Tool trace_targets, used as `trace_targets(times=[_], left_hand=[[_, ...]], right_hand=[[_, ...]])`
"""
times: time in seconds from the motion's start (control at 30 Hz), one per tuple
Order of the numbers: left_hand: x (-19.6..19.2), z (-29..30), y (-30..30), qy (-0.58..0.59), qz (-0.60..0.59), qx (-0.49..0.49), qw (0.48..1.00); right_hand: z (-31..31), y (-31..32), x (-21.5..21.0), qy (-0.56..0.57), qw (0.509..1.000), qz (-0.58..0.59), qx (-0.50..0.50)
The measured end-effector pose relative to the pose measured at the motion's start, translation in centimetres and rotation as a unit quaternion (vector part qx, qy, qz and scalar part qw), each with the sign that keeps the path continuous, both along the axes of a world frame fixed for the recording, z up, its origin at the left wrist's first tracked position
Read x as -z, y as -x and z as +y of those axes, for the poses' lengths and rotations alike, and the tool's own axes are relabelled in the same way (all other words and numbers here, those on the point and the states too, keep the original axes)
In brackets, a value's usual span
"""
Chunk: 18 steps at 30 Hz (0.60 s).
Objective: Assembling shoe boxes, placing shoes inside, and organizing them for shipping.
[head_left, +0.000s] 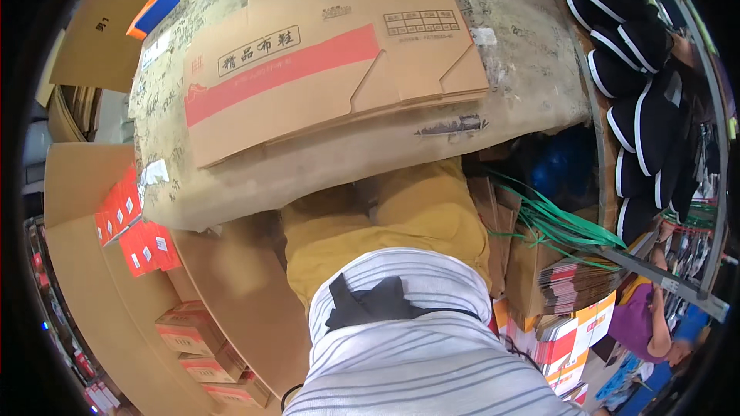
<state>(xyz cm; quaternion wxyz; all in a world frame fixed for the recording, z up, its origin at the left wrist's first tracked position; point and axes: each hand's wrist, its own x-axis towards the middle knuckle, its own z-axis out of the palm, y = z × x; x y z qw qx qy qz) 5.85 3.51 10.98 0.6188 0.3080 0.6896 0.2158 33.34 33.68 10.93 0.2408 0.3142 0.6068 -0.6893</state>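
Flattened cardboard box [324, 69] is lying on the worn worktable [524, 54], overhanging its near edge; it could be sliding off toward the person's striped shirt [416, 354]. Both hands are staying out of view, so their grip I cannot tell. Red packets [135, 235] are sitting far aside.

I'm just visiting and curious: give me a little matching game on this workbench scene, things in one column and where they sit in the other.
Things:
1. flattened cardboard box
2. red packets
3. black shoes with white stripes
4. green straps

Places:
A. stacked on the rack at the right
B. lying on top of the worn table
C. on the cardboard sheet at the left
D. trailing below the table's right end

Pairs: 1-B, 2-C, 3-A, 4-D
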Motion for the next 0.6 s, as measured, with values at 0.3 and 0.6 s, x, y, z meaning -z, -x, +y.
trace_targets(times=[0.3,0.6], left_hand=[[0.0,-1.5,-0.3,0.013,-0.024,-0.028,0.999],[0.6,-3.0,-0.8,0.032,-0.045,-0.044,0.997]], right_hand=[[-0.1,-5.2,-1.1,0.017,0.992,-0.115,-0.057],[-0.7,-8.3,-2.4,0.029,0.979,-0.188,-0.074]])
